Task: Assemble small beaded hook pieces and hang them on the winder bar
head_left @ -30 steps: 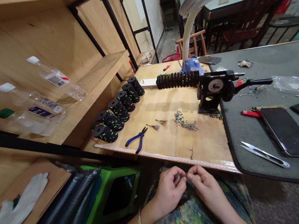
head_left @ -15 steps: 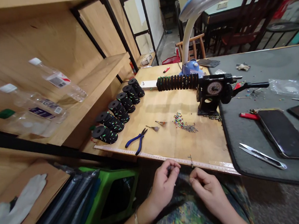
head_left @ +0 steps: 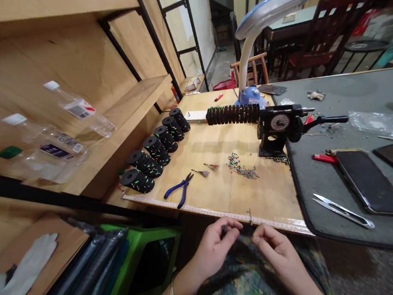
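Both my hands hover over my lap, just below the front edge of the wooden board. My left hand is closed in a pinch on something small and dark I cannot make out. My right hand is also pinched, its fingertips curled toward the left hand; what it holds is too small to name. A small metal hook lies on the tape measure strip at the board's edge, right above my hands. Blue-handled pliers and a heap of coloured beads and hooks lie further up the board.
Black spools stand in a row at the board's left. A black hand-crank winder holds a rod of spools. Thread snips, a red lighter and two phones lie on the grey mat. Bottles sit on the shelf; a green stool is at my left.
My hands have drawn apart a little, from touching fingertips to a small gap, and risen toward the board's edge. The view has tilted slightly.
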A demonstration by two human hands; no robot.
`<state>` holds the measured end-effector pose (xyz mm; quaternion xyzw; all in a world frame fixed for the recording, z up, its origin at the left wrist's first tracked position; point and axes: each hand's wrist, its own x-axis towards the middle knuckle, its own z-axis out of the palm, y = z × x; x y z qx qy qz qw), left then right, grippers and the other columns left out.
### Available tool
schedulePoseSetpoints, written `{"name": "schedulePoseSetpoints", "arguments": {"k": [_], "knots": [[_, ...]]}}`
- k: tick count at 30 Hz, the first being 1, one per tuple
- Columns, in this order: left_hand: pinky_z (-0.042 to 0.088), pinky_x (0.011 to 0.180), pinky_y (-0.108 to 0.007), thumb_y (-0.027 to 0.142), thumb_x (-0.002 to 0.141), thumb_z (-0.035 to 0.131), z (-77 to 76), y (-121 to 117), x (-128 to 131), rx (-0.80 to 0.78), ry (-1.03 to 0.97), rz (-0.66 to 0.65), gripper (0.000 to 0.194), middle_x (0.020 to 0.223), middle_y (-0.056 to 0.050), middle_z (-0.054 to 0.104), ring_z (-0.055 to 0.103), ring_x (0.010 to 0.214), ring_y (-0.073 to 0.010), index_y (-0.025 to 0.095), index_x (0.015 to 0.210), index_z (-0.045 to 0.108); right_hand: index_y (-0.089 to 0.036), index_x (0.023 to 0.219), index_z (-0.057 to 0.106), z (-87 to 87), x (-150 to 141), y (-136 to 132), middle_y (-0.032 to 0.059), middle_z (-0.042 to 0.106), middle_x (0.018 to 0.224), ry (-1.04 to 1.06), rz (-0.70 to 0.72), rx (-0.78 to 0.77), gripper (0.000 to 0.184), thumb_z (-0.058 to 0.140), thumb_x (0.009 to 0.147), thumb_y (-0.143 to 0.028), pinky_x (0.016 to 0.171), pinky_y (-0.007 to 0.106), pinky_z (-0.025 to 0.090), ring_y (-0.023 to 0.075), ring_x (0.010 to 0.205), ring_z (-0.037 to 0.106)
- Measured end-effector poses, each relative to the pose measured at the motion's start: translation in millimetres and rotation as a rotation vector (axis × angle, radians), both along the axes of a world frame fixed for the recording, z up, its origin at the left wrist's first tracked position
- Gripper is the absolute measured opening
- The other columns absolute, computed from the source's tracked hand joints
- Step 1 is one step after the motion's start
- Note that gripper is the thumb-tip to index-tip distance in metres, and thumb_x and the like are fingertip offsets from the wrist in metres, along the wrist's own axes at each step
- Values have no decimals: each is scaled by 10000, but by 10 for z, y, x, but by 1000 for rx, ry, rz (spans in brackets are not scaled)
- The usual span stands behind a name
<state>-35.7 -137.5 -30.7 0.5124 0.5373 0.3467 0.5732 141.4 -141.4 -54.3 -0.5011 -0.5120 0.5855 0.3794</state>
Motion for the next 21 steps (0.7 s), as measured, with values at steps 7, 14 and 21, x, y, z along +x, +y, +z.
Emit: {"name": "schedulePoseSetpoints", "arguments": {"k": [7,14,21], "knots": [[300,523,-222,311,780,623,29,74,114,49,62,14,203,558,38,473,388,533,-101,135,679,623,-187,658,597,42,28,13,-19,542,589,-74,65,74,252,553,834,-363,562,256,389,153,580,492],[356,548,-234,243,851,559,185,-49,59,307,298,-11,165,653,-22,603,497,570,-128,159,732,637,-216,1255,585,246,26,24,134,693,1133,-65,59,122,475,641,796,-323,801,357,509,287,1023,633],[353,549,-241,219,861,538,262,-83,18,324,349,-28,170,635,-15,587,495,571,-131,171,722,624,-193,905,655,273,-107,59,-15,598,617,-20,203,46,191,558,867,-354,557,247,412,155,580,528]]}}
